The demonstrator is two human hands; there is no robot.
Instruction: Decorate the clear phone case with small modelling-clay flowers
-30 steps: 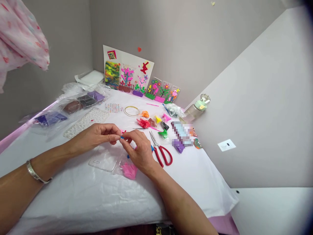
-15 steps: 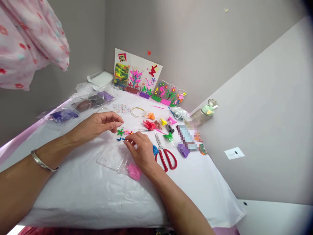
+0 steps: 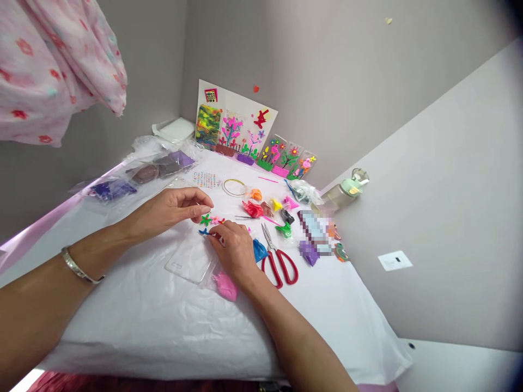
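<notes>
Head view: right hand (image 3: 236, 249) pinches blue clay (image 3: 203, 232) at the clear case (image 3: 188, 261); left hand (image 3: 180, 207) hovers nearby (can't tell if closed). Green flower (image 3: 205, 220) and pink flower (image 3: 214, 220) look finished, blue clay barely begun.

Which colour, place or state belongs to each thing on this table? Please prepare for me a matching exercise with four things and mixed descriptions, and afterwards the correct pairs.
Things
1. Small blue piece
2. Scissors
3. Clear case
4. Bottle

Descriptions
A. Has a pale green lid
B. Transparent, lying flat on the white cover
C. At the tip of the right hand
D. Has red handles

Right pairs: 1-C, 2-D, 3-B, 4-A
</notes>
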